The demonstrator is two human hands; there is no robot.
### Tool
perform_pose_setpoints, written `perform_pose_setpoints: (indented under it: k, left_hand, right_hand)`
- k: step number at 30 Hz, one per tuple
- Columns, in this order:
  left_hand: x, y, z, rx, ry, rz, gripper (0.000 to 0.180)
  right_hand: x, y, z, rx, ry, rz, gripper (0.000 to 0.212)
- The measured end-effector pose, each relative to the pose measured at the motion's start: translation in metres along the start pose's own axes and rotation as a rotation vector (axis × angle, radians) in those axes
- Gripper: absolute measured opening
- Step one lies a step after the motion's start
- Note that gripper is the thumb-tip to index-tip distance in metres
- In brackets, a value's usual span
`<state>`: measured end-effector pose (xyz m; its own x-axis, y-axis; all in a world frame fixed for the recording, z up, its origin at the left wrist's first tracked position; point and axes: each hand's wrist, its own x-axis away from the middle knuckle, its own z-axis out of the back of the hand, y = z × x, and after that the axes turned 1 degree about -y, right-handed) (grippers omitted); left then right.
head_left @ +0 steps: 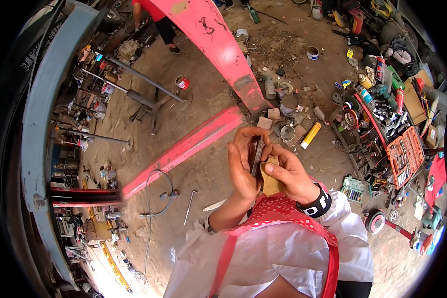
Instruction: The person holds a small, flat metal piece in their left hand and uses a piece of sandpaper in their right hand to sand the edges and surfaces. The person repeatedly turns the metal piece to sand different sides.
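Note:
Both hands are close together in front of my chest. My left hand (242,166) curls round a dark, flat metal piece (257,158), which stands on edge between its fingers and palm. In my right hand (292,175), a folded tan sheet (271,180) that looks like sandpaper is pinched under the thumb. The right fingertips reach toward the metal piece; whether the sheet touches it I cannot tell. A red polka-dot apron (273,214) lies just below the hands.
A red steel lift arm (184,151) crosses the floor beside a red post (223,44). Yellow tube (311,135), cans (287,132) and bricks lie ahead. At right are an orange socket set (405,156) and tools. A hose (149,213) lies left; another person (164,25) stands far off.

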<state>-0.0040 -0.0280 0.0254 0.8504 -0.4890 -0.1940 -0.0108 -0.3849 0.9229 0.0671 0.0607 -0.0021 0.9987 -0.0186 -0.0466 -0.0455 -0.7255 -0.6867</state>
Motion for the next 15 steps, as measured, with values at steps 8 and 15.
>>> perform_pose_setpoints:
  k: [8,15]
  left_hand:
    - [0.005,0.007,0.029,0.012,0.085,0.017,0.064]
    - [0.017,-0.008,0.030,-0.039,0.046,-0.048,0.061]
  right_hand:
    - [-0.023,0.013,-0.022,0.096,0.047,-0.077,0.023]
    - [-0.013,0.008,-0.004,-0.011,-0.009,-0.221,0.021]
